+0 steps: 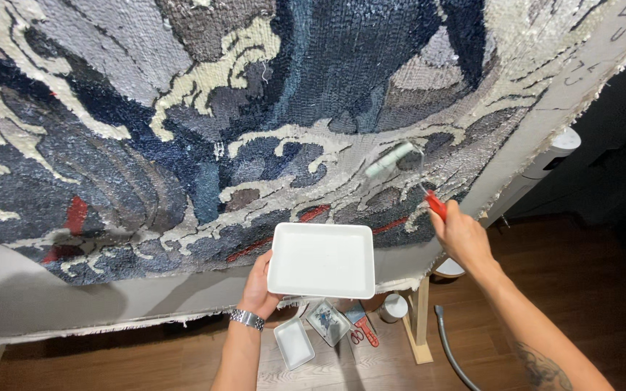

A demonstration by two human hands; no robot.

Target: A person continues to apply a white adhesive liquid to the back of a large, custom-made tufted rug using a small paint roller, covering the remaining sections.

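Roller (394, 159), gripped by right hand (464, 237), presses the rug (182, 145) near its right edge; left hand (259, 286) grips the white tray (321, 259), which could tip and spill.

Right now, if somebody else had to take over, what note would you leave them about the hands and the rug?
Left hand: holds the white tray from below, level.
Right hand: grips the red-handled paint roller, its sleeve pressed on the back of the tufted rug.
The rug hangs stretched on a wooden frame.
Done: much of the rug back looks glossy, as if coated.
Left: I cannot tell which patches are uncoated.
On the floor: small trays, scissors.
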